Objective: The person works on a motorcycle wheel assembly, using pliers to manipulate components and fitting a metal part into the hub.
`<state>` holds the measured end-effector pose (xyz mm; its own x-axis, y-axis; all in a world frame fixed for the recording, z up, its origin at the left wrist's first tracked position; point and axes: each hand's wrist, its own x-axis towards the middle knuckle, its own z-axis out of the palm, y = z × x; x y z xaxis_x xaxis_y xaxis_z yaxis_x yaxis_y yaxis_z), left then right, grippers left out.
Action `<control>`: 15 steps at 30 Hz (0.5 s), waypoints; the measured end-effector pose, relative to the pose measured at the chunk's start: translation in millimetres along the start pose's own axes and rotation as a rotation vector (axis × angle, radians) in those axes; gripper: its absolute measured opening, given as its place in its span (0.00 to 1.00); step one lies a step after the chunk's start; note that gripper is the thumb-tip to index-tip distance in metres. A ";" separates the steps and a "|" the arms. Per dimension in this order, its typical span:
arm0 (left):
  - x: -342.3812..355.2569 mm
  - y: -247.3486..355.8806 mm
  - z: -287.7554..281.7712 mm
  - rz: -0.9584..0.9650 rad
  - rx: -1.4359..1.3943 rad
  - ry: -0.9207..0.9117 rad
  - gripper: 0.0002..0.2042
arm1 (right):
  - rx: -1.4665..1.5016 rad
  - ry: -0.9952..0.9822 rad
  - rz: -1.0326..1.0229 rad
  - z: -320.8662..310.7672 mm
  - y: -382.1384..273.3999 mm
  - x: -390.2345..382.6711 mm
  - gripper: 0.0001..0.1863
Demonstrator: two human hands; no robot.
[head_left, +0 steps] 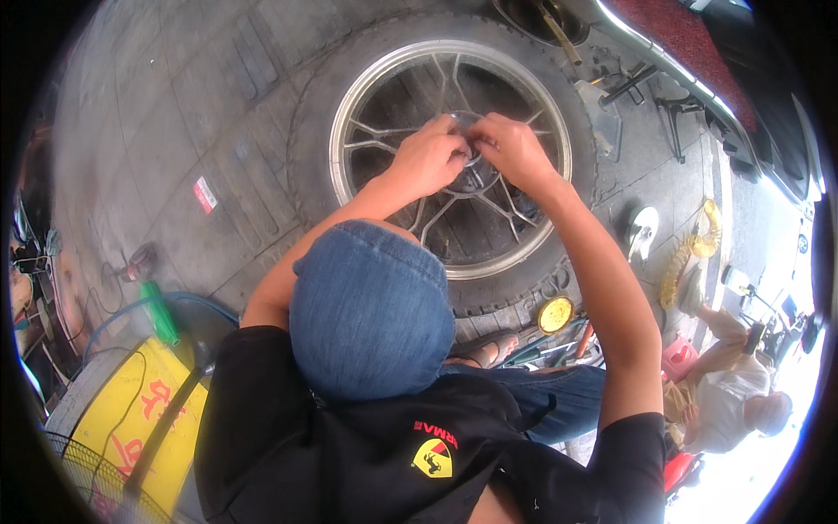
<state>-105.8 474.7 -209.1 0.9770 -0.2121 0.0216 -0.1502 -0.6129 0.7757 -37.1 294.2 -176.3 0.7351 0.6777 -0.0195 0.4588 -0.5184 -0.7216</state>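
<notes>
A motorcycle wheel with a silver spoked rim [340,131] and a black tire [307,153] lies flat in front of me. My left hand [428,153] is at the central hub [463,124] from the left, its fingers curled over it. My right hand [511,153] reaches to that same hub from the right, fingers bent and pressed together just beside the left ones. Whatever small thing they grip there is hidden by the fingers. My denim-clad knee [367,306] is raised below the wheel.
Tools [624,87] and a vehicle [724,79] are at upper right. A yellow lid [556,314] and coiled yellow hose [703,240] lie rightward. Another person [729,402] is at lower right. A green object [160,310], blue hose [122,314] and yellow board [105,419] sit at lower left.
</notes>
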 end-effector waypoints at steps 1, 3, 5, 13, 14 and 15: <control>-0.8 0.0 0.2 -0.005 -0.003 0.004 0.05 | 0.000 -0.005 -0.005 -0.6 -0.5 0.5 0.08; -1.9 0.6 0.3 -0.011 -0.009 0.010 0.06 | 0.003 -0.009 0.007 -0.8 -0.8 0.4 0.08; -4.7 2.1 0.2 -0.026 -0.084 0.041 0.07 | 0.031 -0.015 0.049 -1.4 0.3 -0.6 0.08; -4.5 -1.1 7.1 -0.175 -0.345 0.237 0.08 | 0.104 -0.010 0.130 1.1 1.3 -2.1 0.10; -3.2 -2.6 8.3 -0.183 -0.351 0.244 0.08 | 0.120 0.002 0.138 2.1 0.7 -2.4 0.10; -0.8 -3.4 10.9 -0.190 -0.367 0.244 0.08 | 0.132 0.014 0.158 2.8 1.1 -4.5 0.10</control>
<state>-107.7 468.7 -218.6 0.9956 0.0895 -0.0289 0.0551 -0.3054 0.9506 -41.3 292.1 -179.0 0.7999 0.5857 -0.1307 0.2684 -0.5441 -0.7950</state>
